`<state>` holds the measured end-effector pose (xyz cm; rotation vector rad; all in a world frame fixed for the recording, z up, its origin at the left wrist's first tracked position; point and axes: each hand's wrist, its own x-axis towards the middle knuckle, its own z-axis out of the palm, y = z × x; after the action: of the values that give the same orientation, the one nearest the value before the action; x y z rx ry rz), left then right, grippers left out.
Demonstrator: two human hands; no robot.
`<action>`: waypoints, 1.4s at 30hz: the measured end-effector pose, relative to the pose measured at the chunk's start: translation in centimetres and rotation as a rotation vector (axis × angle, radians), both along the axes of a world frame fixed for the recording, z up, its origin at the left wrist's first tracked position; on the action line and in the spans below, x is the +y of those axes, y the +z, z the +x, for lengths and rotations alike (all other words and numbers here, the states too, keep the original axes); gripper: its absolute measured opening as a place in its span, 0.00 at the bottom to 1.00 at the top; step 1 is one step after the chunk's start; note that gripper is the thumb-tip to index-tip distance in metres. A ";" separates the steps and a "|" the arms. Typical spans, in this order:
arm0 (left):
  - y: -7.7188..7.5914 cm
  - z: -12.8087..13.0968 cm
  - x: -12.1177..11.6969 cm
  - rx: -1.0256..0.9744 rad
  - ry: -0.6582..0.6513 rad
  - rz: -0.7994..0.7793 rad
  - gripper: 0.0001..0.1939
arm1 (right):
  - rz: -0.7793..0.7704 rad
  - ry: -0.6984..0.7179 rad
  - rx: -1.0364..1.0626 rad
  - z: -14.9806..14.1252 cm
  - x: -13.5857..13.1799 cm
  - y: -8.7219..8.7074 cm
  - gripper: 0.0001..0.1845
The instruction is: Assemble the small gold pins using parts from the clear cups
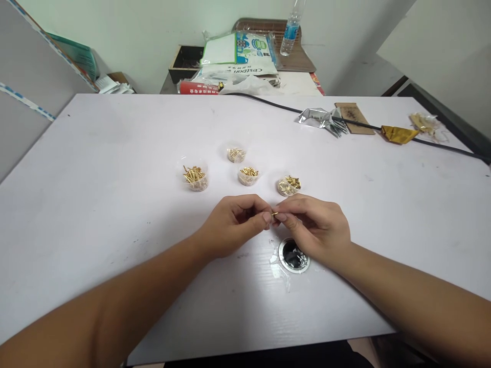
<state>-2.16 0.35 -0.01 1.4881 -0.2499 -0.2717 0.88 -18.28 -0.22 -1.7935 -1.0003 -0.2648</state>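
My left hand [240, 225] and my right hand [312, 222] meet over the white table [115, 220], fingertips pinched together. Between them shows a tiny gold-coloured metal piece [274, 214], held by both hands; its exact kind is too small to tell. Just beyond the hands stand small clear plastic cups of gold metal parts: one cup at the left [197, 185] with longer pins, a back cup [236, 155], a middle cup [248, 177], and a right cup [288, 187] close to my right fingers.
Below my right hand is a round cable hole [294, 255] with clear tape around it. A black cable [268, 104] crosses the back right, near a silver packet [318, 118], cardboard [355, 118] and a gold wrapper [399, 134]. Behind the table stands a water bottle [290, 36].
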 end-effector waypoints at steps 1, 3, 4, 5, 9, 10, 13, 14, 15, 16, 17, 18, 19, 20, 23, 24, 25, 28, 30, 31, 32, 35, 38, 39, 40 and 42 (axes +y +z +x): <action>0.0 0.0 0.0 -0.002 0.000 0.011 0.09 | -0.014 -0.007 -0.022 0.0 0.0 0.1 0.09; 0.0 -0.1 0.0 -0.006 0.005 0.026 0.09 | -0.031 -0.014 -0.053 0.1 -0.1 0.1 0.09; 0.0 -0.1 0.0 -0.011 0.012 0.036 0.09 | -0.041 -0.017 -0.065 0.1 -0.1 0.1 0.09; 0.1 -0.2 -0.1 -0.018 0.024 0.050 0.09 | -0.052 -0.020 -0.075 0.1 -0.1 0.2 0.10; 0.0 -0.4 -0.2 -0.063 0.080 0.137 0.09 | -0.097 -0.032 -0.105 0.2 -0.2 0.2 0.10; -0.1 -0.5 -0.2 -0.075 0.091 0.155 0.08 | -0.102 -0.036 -0.112 0.2 -0.2 0.3 0.10; -0.2 -0.6 -0.3 -0.109 0.117 0.195 0.08 | -0.119 -0.041 -0.128 0.3 -0.3 0.3 0.09; -0.3 -0.6 -0.3 -0.123 0.122 0.210 0.07 | -0.131 -0.043 -0.134 0.3 -0.3 0.3 0.10; -0.4 -0.6 -0.3 -0.144 0.128 0.227 0.07 | -0.144 -0.043 -0.142 0.3 -0.3 0.3 0.10; -0.4 -0.6 -0.3 -0.171 0.136 0.248 0.06 | -0.155 -0.042 -0.151 0.3 -0.4 0.3 0.10; -0.4 -0.6 -0.3 -0.205 0.143 0.271 0.06 | -0.167 -0.043 -0.157 0.4 -0.4 0.3 0.10; -0.4 -0.6 -0.4 -0.241 0.151 0.294 0.05 | -0.175 -0.045 -0.162 0.4 -0.4 0.3 0.09; -0.4 -0.6 -0.4 -0.276 0.158 0.316 0.05 | -0.181 -0.047 -0.164 0.3 -0.5 0.3 0.09; -0.4 -0.7 -0.4 -0.307 0.167 0.337 0.05 | -0.184 -0.050 -0.164 0.3 -0.5 0.2 0.09; -0.3 -0.8 -0.5 -0.368 0.188 0.394 0.06 | -0.184 -0.057 -0.156 0.3 -0.5 0.3 0.09; -0.3 -0.8 -0.5 -0.385 0.194 0.411 0.06 | -0.181 -0.055 -0.151 0.3 -0.4 0.3 0.09; -0.3 -0.9 -0.5 -0.402 0.200 0.426 0.06 | -0.180 -0.053 -0.144 0.3 -0.4 0.3 0.09; -0.4 -0.9 -0.5 -0.451 0.214 0.452 0.06 | -0.184 -0.051 -0.109 0.3 -0.3 0.3 0.09; -0.5 -1.0 -0.6 -0.476 0.223 0.454 0.06 | -0.179 -0.054 -0.074 0.2 -0.3 0.2 0.08; -0.5 -1.0 -0.6 -0.486 0.228 0.452 0.06 | -0.174 -0.056 -0.051 0.2 -0.3 0.2 0.08; -0.6 -1.0 -0.6 -0.493 0.232 0.449 0.06 | -0.166 -0.055 -0.021 0.1 -0.3 0.2 0.07; -0.6 -1.1 -0.6 -0.495 0.243 0.437 0.06 | -0.139 -0.045 0.097 0.0 -0.3 0.1 0.06; -0.5 -1.1 -0.6 -0.491 0.241 0.438 0.06 | -0.106 -0.031 0.204 -0.1 -0.2 0.2 0.05; -0.5 -1.1 -0.6 -0.492 0.240 0.441 0.06 | -0.099 -0.028 0.225 -0.1 -0.1 0.2 0.05; -0.5 -1.0 -0.6 -0.495 0.240 0.442 0.06 | -0.092 -0.024 0.240 -0.1 -0.1 0.2 0.05; -0.5 -1.0 -0.6 -0.503 0.245 0.442 0.07 | -0.089 -0.013 0.253 -0.1 0.0 0.3 0.05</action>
<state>-3.14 -0.27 -0.47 1.9942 -0.4226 0.2702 0.83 -18.31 0.07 -1.8606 -0.8322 0.0002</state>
